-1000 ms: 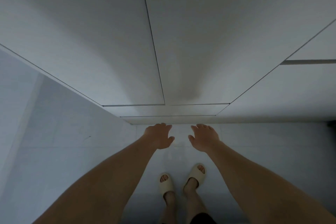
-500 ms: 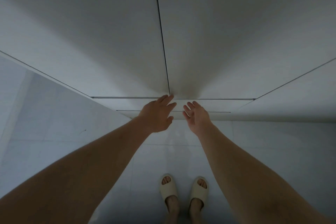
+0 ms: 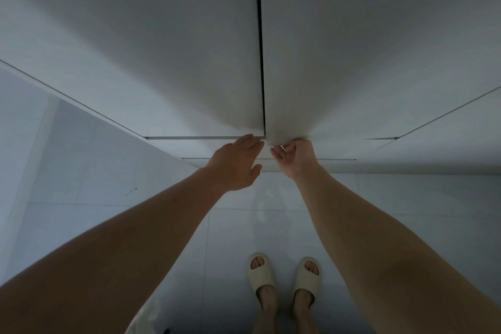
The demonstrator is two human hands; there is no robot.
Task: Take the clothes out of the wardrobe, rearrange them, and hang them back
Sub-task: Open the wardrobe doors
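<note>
Nearest the camera, two feet stood on the pale tiled floor (image 3: 135,225), each in a cream open-toed slipper: the left slipper (image 3: 260,272) and the right slipper (image 3: 308,276) sat side by side, just apart, toes pointing toward the wardrobe.

Two bare forearms reached forward from the lower corners of the view. The left hand (image 3: 236,164) was held palm down with its fingers straight and loosely together, thumb spread out below them; its fingertips touched the bottom corner of the left wardrobe door (image 3: 162,49), holding nothing. The right hand (image 3: 294,156) was turned palm up, its fingers curled upward and hooked under the bottom edge of the right wardrobe door (image 3: 366,49), gripping that edge beside the centre seam.

Farther off, the two white doors met at one dark vertical gap, which looked slightly wider than a hairline. Below them ran a white base panel (image 3: 222,148). A third flat white panel (image 3: 447,138) lay to the right, divided off by a thin seam.

No clothes were visible; the wardrobe interior was hidden behind the doors.
</note>
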